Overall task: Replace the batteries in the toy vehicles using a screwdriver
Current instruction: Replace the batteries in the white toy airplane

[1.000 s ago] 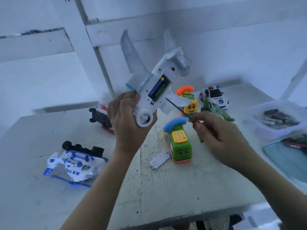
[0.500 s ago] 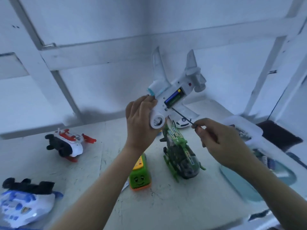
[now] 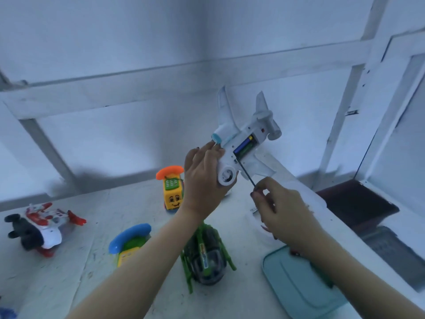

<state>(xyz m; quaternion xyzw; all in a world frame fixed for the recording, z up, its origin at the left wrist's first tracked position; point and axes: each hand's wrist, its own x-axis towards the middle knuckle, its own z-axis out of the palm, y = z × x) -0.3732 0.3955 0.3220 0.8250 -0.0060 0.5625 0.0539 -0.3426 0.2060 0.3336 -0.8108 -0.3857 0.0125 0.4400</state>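
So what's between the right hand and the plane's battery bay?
Only the thin screwdriver shaft, pinched by the right hand, reaching the open battery bay; head view.

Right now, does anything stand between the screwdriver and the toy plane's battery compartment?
Nothing visible. The toy plane's battery compartment lies open, batteries exposed, and the screwdriver runs unobstructed from the right hand to its lower edge.
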